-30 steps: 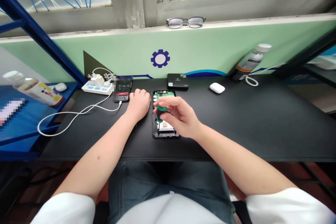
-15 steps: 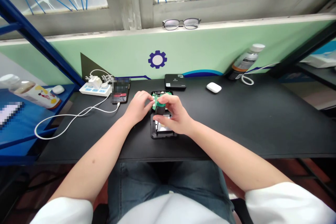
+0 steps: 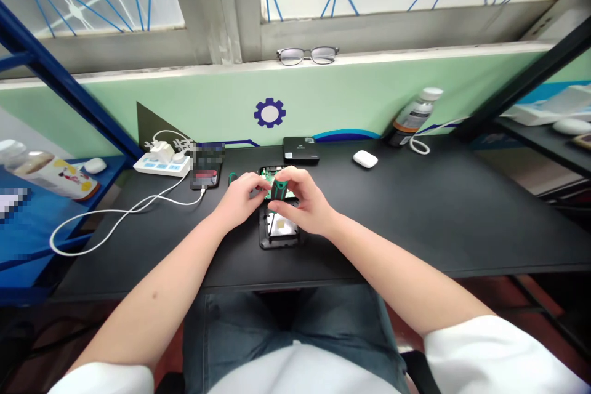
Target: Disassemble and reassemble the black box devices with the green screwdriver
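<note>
An opened black device (image 3: 277, 239) with a green circuit board lies on the black desk (image 3: 415, 221) in front of me. My right hand (image 3: 302, 200) is closed round a short screwdriver with a green and black handle (image 3: 278, 189), held upright over the board. My left hand (image 3: 242, 197) rests at the device's left edge, its fingertips pinched together right beside the screwdriver; whether they hold anything is hidden. The screwdriver's tip is covered by my fingers.
A phone (image 3: 205, 171) on a white cable (image 3: 106, 221) and a power strip (image 3: 161, 163) sit at the left. A small black box (image 3: 300, 149), white earbud case (image 3: 365, 159) and bottle (image 3: 413, 116) stand at the back. Glasses (image 3: 307, 55) lie on the ledge.
My left hand has slid right from the desk to the device's edge and met the screwdriver. My right hand has moved the screwdriver up over the green board. The view has tilted slightly.
</note>
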`<state>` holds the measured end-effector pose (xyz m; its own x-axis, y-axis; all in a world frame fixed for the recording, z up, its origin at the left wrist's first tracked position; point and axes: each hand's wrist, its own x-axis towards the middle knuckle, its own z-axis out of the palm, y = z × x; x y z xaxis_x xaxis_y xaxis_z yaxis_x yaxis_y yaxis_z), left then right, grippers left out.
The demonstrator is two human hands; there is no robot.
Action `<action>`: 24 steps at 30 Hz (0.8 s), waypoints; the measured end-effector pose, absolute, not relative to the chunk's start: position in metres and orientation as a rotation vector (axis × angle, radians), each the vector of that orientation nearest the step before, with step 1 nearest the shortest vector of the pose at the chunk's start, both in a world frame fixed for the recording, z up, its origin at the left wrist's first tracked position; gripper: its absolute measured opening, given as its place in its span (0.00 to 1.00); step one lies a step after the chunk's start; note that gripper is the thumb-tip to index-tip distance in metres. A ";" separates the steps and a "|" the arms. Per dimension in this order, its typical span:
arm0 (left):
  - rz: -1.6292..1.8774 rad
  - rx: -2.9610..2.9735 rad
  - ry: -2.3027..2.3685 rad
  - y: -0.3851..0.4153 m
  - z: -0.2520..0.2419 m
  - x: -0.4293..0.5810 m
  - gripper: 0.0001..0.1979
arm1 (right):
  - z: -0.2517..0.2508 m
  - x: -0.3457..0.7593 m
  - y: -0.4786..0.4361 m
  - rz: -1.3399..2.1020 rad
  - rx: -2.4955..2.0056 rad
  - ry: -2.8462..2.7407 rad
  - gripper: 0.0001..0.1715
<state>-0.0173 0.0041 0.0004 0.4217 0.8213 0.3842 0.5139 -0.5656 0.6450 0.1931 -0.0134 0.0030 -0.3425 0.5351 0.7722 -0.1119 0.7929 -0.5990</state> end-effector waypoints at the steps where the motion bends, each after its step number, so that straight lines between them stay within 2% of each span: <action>1: 0.962 2.234 1.144 0.003 0.000 -0.017 0.06 | 0.002 0.195 -0.011 0.708 -0.343 -1.781 0.22; 7: 0.990 2.186 1.145 -0.001 -0.006 -0.016 0.12 | 0.000 0.219 0.010 0.532 -0.535 -1.439 0.26; 16: 0.896 2.279 1.054 -0.008 -0.002 -0.009 0.07 | -0.003 0.216 0.010 0.481 -0.534 -1.447 0.27; 24: 0.872 2.344 1.012 -0.009 -0.003 -0.007 0.08 | -0.004 0.214 0.008 0.395 -0.514 -1.533 0.25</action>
